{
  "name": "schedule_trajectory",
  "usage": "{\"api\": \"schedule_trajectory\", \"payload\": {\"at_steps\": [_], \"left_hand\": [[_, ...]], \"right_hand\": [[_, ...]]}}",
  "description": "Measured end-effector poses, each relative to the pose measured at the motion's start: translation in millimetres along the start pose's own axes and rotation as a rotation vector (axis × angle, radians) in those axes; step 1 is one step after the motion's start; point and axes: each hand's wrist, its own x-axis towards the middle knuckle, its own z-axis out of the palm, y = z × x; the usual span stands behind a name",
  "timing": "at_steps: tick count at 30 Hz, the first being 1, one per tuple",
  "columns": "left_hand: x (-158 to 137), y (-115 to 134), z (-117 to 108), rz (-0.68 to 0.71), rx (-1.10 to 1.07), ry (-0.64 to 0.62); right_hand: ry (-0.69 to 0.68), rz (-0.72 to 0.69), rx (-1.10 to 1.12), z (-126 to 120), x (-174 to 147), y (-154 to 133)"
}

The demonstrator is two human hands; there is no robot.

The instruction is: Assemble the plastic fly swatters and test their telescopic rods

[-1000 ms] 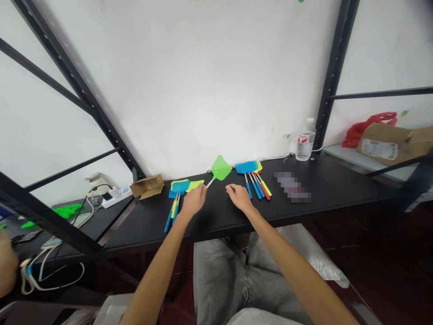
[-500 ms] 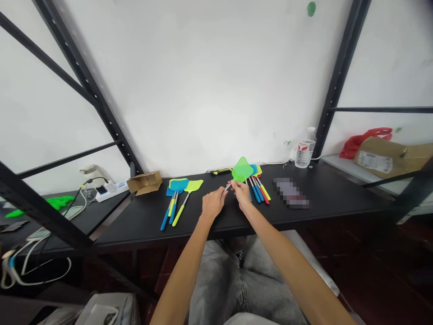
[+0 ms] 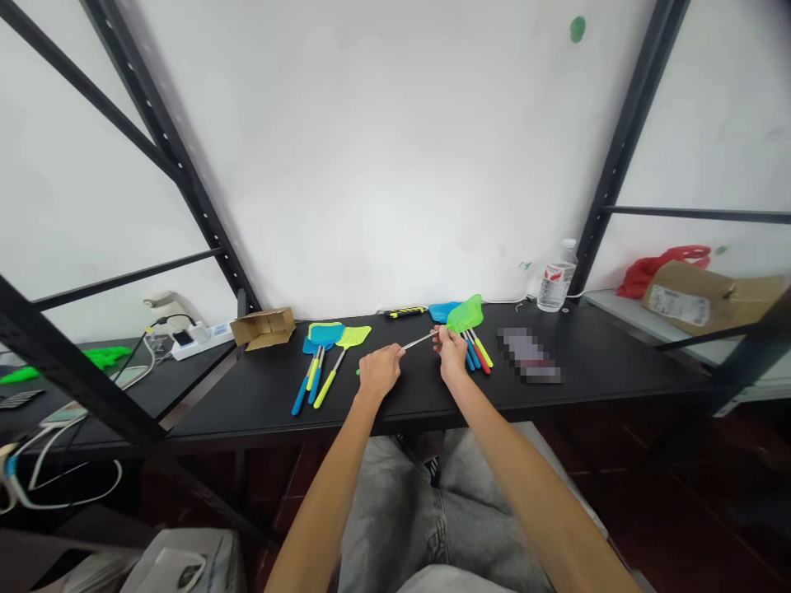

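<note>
A green fly swatter [image 3: 465, 314] is held between both hands above the black table [image 3: 395, 395]. My left hand [image 3: 379, 370] is closed around its handle, whose green end peeks out on the left. My right hand [image 3: 451, 349] pinches it just below the mesh head. A thin metal rod shows between the hands. Right behind my right hand lie several fly swatters with blue, red and yellow handles [image 3: 479, 352], their heads partly covered by the green one. To the left of my left hand are a yellow fly swatter [image 3: 353, 336] and a few blue and yellow swatters [image 3: 325, 333].
An open cardboard box [image 3: 264, 329] stands at the table's back left. A black and yellow utility knife [image 3: 405, 312] lies near the wall. At the right are a blurred-out flat item [image 3: 530, 355] and a water bottle [image 3: 556, 278]. Black metal posts [image 3: 630, 123] rise at both sides.
My hands have moved apart, and more metal rod shows between them. The swatter's head has shifted right and tilted; my left hand has moved slightly left.
</note>
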Motion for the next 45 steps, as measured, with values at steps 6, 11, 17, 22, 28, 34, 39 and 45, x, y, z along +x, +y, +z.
{"api": "schedule_trajectory", "payload": {"at_steps": [6,11,17,22,28,34,39,45], "left_hand": [[-6.3,-12.8,-5.0,0.024,-0.022,0.042],[-8.2,-5.7,-3.0,0.124,-0.089,0.06],[-6.1,-3.4,0.1,0.101,-0.066,0.073],[-4.8,-4.6,-1.3,0.034,-0.013,0.086],[-4.9,-8.1,0.3,0.055,-0.04,0.1],[-7.2,-9.6,1.3,0.062,-0.117,0.11],[-5.3,-5.3,2.1,0.055,-0.118,0.099],[-2.1,-3.5,3.9,0.051,-0.082,0.12]], "right_hand": [[-0.135,-0.055,-0.037,0.9,-6.6,-6.0],[-0.438,-0.108,-0.256,0.7,-12.5,-3.9],[-0.423,-0.081,-0.24,2.2,-10.8,0.6],[-0.177,-0.049,-0.062,3.1,-7.9,-1.7],[-0.074,-0.105,-0.079,1.8,-11.1,-8.5],[-0.495,-0.096,-0.198,2.3,-17.6,-8.9],[-0.408,-0.08,-0.155,3.8,-16.5,-6.7],[-0.238,-0.06,-0.122,7.9,-17.0,-5.8]]}}
